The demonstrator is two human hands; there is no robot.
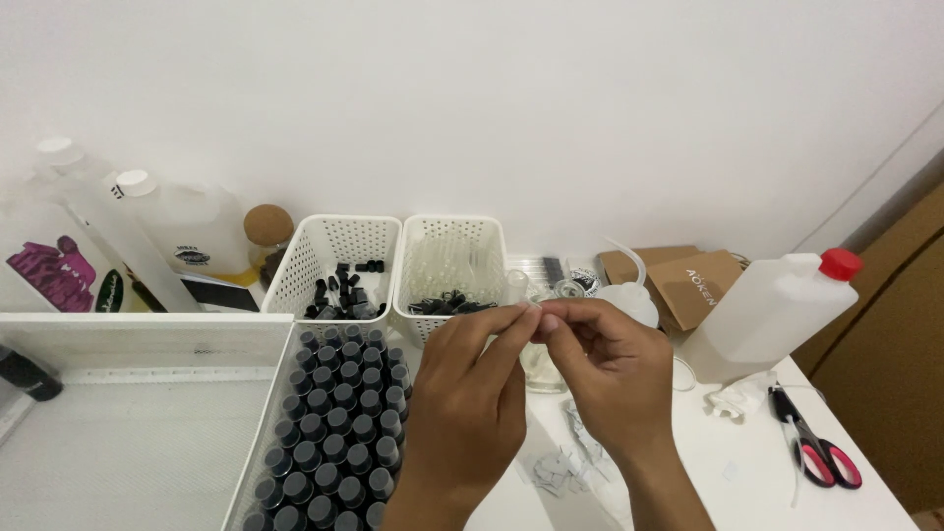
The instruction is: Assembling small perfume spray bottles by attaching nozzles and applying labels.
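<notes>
My left hand and my right hand meet at the fingertips over the white table, just in front of two white baskets. Together they pinch something very small between thumbs and forefingers at about the middle of the view; it is too small to identify. Below and left of my left hand a white tray holds several rows of small dark bottles with black caps. Behind my right hand stands a small clear glass container, mostly hidden.
Two white perforated baskets hold black caps and black-tipped clear parts. A plastic jug with red cap stands right, scissors near it. Cardboard boxes, a squeeze bottle, large jugs and paper scraps surround.
</notes>
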